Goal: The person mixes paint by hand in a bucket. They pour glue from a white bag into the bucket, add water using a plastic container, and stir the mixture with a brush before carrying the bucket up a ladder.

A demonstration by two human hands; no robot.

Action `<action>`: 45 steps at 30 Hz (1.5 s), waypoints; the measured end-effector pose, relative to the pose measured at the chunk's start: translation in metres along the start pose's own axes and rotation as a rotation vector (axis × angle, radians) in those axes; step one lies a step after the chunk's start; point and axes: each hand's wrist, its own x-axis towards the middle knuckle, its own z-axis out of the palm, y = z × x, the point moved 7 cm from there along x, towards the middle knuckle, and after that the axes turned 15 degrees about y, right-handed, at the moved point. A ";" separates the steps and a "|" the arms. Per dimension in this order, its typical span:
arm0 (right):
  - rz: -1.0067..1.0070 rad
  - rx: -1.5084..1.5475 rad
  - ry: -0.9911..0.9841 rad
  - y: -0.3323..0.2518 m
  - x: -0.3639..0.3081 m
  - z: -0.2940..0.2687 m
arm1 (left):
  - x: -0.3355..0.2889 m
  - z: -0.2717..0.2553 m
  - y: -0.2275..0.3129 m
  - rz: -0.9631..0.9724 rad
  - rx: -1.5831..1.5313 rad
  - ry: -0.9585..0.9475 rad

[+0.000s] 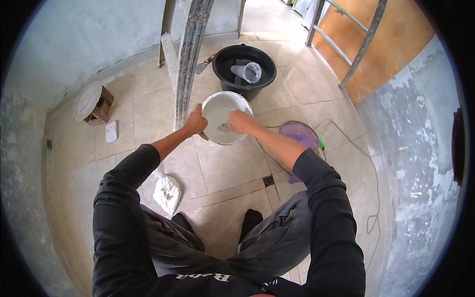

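A round white bucket [204, 110] with pale, whitish contents is in front of me, just on my side of a black tub [217, 74]. My left hand [196, 121] is closed on the bucket's left rim, with the thumb up along the wall. Over the bucket's right part, my right hand [239, 122] is closed, its fingers curled down. A small light-coloured piece shows by these fingers, too indistinct to name. In the black tub lies a clear plastic container [246, 73] on its side.
A ladder [190, 59] stands left of the tub beside a red-and-black scraper [205, 64]. An open white bag [167, 193] lies near my left foot. A purple fan [299, 133] with a trailing cord is at right. A wooden stool [91, 103] stands far left.
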 end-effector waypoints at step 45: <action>-0.141 -0.223 0.250 -0.025 0.017 -0.026 | -0.016 0.016 0.000 0.022 -0.131 0.007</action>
